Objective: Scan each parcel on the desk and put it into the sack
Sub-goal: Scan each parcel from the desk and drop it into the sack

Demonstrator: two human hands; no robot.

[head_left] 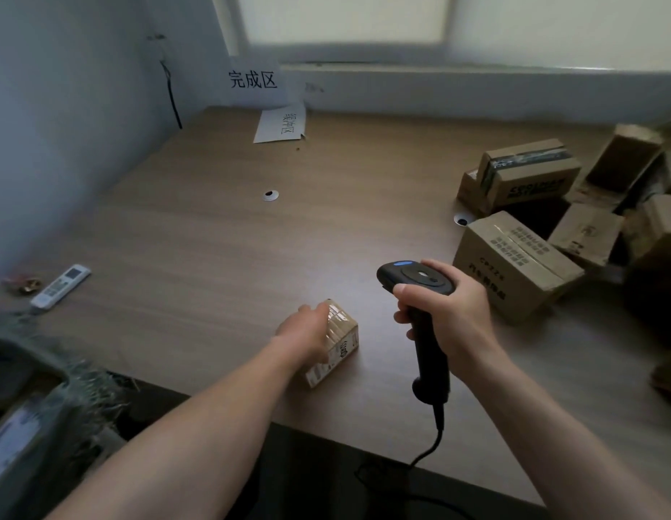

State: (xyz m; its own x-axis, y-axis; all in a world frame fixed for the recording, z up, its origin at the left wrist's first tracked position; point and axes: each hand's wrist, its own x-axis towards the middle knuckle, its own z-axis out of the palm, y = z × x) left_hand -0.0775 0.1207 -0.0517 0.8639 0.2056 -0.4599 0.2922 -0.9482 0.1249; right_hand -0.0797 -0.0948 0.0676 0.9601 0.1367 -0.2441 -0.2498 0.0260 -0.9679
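Note:
A small taped cardboard parcel [339, 341] rests on the wooden desk [214, 227] near its front edge. My left hand [304, 334] grips the parcel from its left side. My right hand [452, 307] is closed round the handle of a black corded barcode scanner [420, 290], whose head points left and down toward the parcel. A pile of several brown cardboard parcels [521, 260] lies at the right of the desk. The frayed grey-green sack [45, 399] hangs open at the lower left, beside the desk.
A white remote control [60, 286] lies at the desk's left edge. Two paper signs [281, 123] sit at the back by the wall under the window. Two round cable holes [270, 195] mark the desk top. The scanner cable drops over the front edge.

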